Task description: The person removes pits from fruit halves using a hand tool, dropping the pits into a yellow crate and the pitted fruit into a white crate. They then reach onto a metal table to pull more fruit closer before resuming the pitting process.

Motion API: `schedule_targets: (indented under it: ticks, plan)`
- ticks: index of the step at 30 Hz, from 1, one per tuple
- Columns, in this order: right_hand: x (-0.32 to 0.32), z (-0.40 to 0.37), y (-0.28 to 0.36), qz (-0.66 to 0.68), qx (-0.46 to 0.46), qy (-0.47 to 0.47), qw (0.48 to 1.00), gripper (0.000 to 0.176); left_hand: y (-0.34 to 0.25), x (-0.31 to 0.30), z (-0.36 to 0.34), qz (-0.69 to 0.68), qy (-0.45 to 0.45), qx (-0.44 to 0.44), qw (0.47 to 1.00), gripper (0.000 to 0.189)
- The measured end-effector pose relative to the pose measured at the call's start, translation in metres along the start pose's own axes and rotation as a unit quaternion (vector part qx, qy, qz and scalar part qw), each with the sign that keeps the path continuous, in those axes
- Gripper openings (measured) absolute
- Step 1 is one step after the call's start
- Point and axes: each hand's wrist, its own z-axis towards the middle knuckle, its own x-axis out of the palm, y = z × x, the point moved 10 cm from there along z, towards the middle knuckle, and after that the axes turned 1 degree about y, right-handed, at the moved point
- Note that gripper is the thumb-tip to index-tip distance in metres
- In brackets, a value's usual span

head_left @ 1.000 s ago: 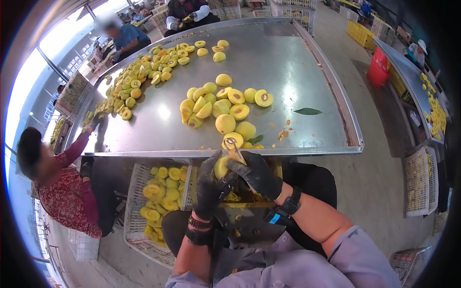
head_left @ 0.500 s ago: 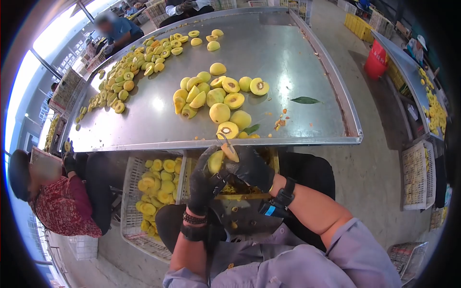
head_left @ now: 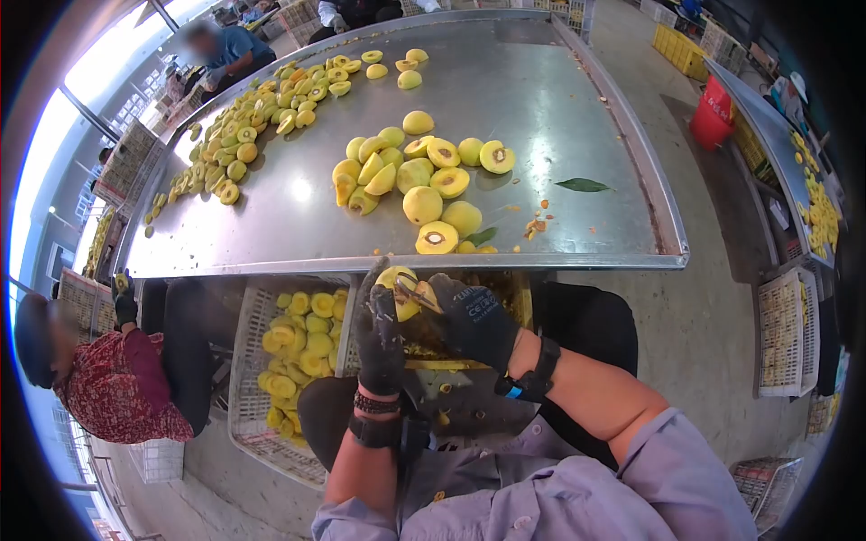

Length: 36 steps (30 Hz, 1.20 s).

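In my gloved left hand [head_left: 380, 338] is a yellow peach half [head_left: 390, 278], held just below the table's front edge. My gloved right hand [head_left: 475, 323] grips a small pitting knife [head_left: 422, 298] with a wooden-looking handle. Its metal end lies against the peach half; the exact contact is partly hidden. Nearest on the steel table [head_left: 541, 243] is a cut peach half with its pit showing [head_left: 437, 238], beside a loose pile of peach halves [head_left: 422, 206]. Under my hands sits a yellow-rimmed crate [head_left: 442, 364] with dark scraps.
A white crate of pitted peach halves [head_left: 311, 347] stands left of my knees. More halves [head_left: 244, 135] spread over the table's far left. A green leaf [head_left: 583, 185] and pit scraps [head_left: 538, 223] lie right. A co-worker in a red patterned top [head_left: 126, 388] sits at left.
The peach half has turned and shifted slightly left and up. My left fingers have straightened, and the knife now slants across the fruit. My right hand's back faces the camera more.
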Motion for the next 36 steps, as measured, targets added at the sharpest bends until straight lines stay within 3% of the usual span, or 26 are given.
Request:
schedule_targets:
  ticks: [11, 15, 20, 25, 27, 30, 32, 33, 36]
  plan:
    - [0.024, -0.001, -0.001, 0.001, 0.009, 0.111, 0.994, 0.036, 0.053, -0.024, -0.013, 0.039, -0.022, -0.045, 0.998, 0.042]
    - [0.031, -0.008, 0.003, 0.019, 0.009, 0.134, 0.991, 0.031, 0.058, -0.034, -0.017, 0.152, -0.023, -0.027, 0.988, 0.041]
    - [0.035, -0.009, 0.002, 0.083, 0.058, 0.166, 0.981, 0.035, 0.058, -0.033, -0.021, 0.366, -0.019, 0.051, 0.929, 0.041]
    - [0.044, -0.012, -0.005, 0.098, 0.048, 0.160, 0.981, 0.036, 0.062, -0.026, -0.015, 0.333, -0.043, 0.011, 0.942, 0.037]
    - [0.049, -0.015, -0.011, 0.087, 0.079, 0.202, 0.972, 0.035, 0.059, -0.024, -0.012, 0.329, -0.033, -0.019, 0.944, 0.036]
    - [0.056, -0.020, -0.019, 0.130, 0.098, 0.207, 0.965, 0.034, 0.037, -0.006, -0.015, 0.432, -0.006, 0.148, 0.889, 0.034]
    - [0.059, -0.020, -0.024, 0.177, 0.085, 0.181, 0.964, 0.033, 0.060, -0.022, -0.015, 0.153, -0.065, -0.014, 0.986, 0.034]
    - [0.057, -0.013, -0.024, 0.200, 0.069, 0.163, 0.964, 0.033, 0.074, -0.024, -0.017, 0.005, -0.094, -0.095, 0.991, 0.034]
    - [0.060, -0.014, -0.023, 0.221, 0.069, 0.172, 0.957, 0.032, 0.067, -0.026, -0.020, 0.177, -0.085, -0.018, 0.980, 0.034]
